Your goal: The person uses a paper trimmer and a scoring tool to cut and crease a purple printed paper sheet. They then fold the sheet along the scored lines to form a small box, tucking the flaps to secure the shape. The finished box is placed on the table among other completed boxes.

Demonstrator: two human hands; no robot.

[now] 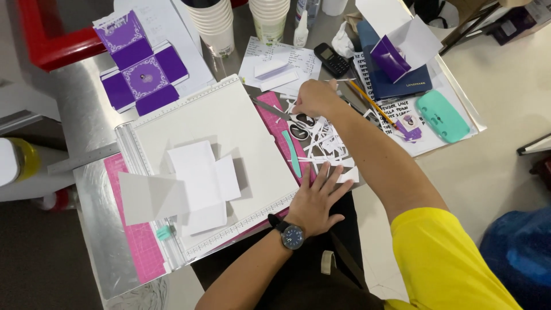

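Left hand [314, 202]: flat, fingers spread, pressing paper scraps [327, 143].
Right hand [314, 99]: closed, grasp unclear, above scraps.
Progress: white box net [201, 183], left of hand, cut, unfolded.

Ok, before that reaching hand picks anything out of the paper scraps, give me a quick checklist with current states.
1. Right hand over the paper scraps, fingers curled down: ok.
2. What the right grip holds: cannot tell, fingertips hidden.
3. Left hand flat at the edge of the white scoring board, steadying it: ok.
4. Teal tool lies loose on the pink cutting mat, apart from both hands: ok.
5. Scissors lie among the scraps close under the right hand: not ok.
6. White cut-out sheet rests flat on the board: ok.
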